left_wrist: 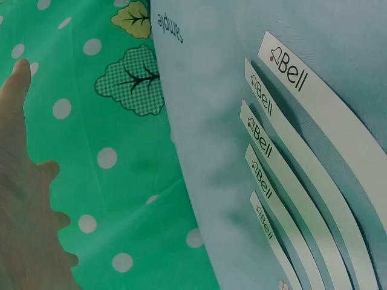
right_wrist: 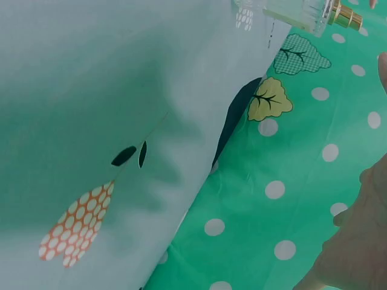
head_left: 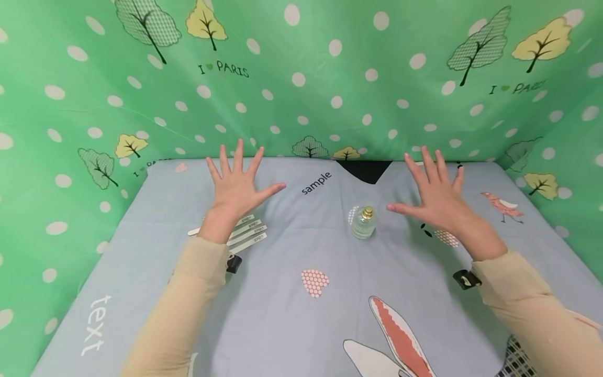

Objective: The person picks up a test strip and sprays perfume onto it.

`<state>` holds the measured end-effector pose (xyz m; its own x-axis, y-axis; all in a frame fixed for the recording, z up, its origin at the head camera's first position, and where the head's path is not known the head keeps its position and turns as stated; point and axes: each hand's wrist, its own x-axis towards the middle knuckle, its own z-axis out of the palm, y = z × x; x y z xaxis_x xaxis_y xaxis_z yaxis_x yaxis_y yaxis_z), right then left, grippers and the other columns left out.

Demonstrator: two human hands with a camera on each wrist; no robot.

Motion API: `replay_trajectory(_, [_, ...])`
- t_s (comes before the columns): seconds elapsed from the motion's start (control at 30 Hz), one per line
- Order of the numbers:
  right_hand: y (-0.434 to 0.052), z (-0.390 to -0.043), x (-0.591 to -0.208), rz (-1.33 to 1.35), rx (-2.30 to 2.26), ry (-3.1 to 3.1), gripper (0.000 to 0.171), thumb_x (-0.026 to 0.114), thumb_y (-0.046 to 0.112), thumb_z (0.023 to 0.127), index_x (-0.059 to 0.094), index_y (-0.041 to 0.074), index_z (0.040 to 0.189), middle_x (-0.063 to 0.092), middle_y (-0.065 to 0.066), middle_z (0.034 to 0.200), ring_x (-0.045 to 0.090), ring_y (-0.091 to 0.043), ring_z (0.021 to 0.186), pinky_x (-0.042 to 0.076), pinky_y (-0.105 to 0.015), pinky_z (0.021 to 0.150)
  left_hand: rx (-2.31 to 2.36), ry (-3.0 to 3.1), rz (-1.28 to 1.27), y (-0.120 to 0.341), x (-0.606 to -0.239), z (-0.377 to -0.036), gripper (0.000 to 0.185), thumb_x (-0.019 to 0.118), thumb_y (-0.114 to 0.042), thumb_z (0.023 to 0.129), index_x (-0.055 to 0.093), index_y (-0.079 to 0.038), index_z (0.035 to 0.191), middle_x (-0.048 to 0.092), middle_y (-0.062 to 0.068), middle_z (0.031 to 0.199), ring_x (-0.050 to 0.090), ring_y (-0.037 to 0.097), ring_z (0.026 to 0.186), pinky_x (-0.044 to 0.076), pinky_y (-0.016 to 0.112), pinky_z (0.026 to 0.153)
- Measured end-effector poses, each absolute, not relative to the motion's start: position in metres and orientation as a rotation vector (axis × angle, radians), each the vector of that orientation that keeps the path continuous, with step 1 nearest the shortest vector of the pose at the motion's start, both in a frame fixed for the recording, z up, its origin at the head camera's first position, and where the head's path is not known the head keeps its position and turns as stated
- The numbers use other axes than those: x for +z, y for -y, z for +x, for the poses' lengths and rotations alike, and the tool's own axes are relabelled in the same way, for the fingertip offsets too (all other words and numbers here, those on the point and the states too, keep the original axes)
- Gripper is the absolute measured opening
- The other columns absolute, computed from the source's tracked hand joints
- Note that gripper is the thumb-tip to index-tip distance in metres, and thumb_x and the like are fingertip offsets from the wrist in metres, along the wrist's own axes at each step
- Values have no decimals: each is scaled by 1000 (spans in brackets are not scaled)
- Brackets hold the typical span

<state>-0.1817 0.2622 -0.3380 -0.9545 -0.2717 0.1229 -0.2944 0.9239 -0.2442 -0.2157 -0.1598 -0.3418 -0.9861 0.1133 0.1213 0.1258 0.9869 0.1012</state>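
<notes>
My left hand (head_left: 234, 192) is held up over the far left of the table, fingers spread wide and nothing in it. Beneath its wrist lie several white paper strips (head_left: 247, 242), fanned side by side. In the left wrist view each strip (left_wrist: 329, 115) bears the printed word "Bell" at its end. A small clear glass perfume bottle (head_left: 364, 225) with a gold neck stands upright right of centre. To the right of it my right hand (head_left: 438, 195) is raised, fingers spread, thumb towards the bottle but apart from it. The right wrist view cuts off part of the bottle (right_wrist: 299, 13).
A blue-grey printed cloth (head_left: 282, 314) covers the table, with hearts, rabbit ears and words on it. Behind and at both sides hangs a green dotted curtain (head_left: 301, 104). Small black devices (head_left: 466, 279) sit at both wrists below the beige sleeves.
</notes>
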Motion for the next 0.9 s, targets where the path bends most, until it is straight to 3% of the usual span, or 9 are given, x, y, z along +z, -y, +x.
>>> replay_trajectory(0.37, [-259, -178, -342, 466, 447, 2953, 115, 72, 63, 79, 1, 25, 162, -16, -6, 168, -16, -41, 154, -15, -83, 105, -168, 3016, -185, 158, -339, -214, 104, 36, -91, 79, 0, -36, 160, -17, 9, 168, -15, 50, 151, -10, 74, 116])
replay_trajectory(0.67, [-254, -176, -351, 444, 446, 3012, 117, 70, 64, 80, -4, 25, 161, -15, -9, 168, -18, -38, 154, -12, -84, 105, -199, 3012, -203, 157, -346, -217, 105, 40, -90, 79, -1, -37, 160, -15, 10, 168, -12, 50, 152, -9, 75, 115])
replay_trajectory(0.9, [-247, -175, -360, 458, 487, 3024, 116, 72, 62, 79, 0, 23, 162, -7, -13, 169, -13, -40, 155, -5, -84, 108, -226, 3035, -191, 155, -353, -215, 105, 42, -89, 79, -2, -38, 159, -14, 10, 168, -13, 49, 152, -11, 74, 116])
